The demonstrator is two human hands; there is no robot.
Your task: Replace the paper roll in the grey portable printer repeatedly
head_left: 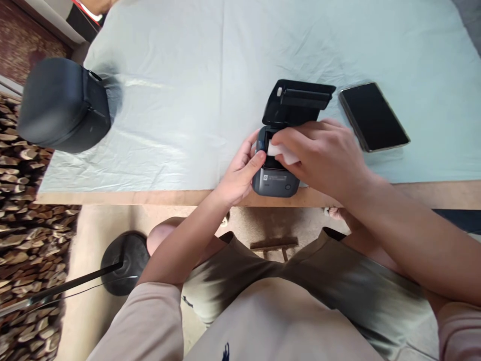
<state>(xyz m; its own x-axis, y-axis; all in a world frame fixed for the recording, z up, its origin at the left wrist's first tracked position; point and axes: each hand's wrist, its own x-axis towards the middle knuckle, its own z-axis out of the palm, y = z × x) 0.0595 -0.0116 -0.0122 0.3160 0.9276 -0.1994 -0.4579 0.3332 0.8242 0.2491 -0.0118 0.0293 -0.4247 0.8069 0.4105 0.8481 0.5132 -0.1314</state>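
A small dark grey device (276, 184) sits at the near edge of the cloth-covered table, its black lid (296, 103) swung up and back. My left hand (242, 173) grips the device's left side, thumb on the rim of the open compartment. Over the compartment, my right hand (319, 150) pinches a white roll or folded piece of paper (284, 152), which lies partly inside the opening. The fingers of my right hand hide part of the paper and the compartment's right side.
A black rounded case (63, 105) stands at the table's left. To the right of the device lies a dark-screened phone or tablet (375, 116). A round black stand base (125, 263) with a pole is on the floor, lower left.
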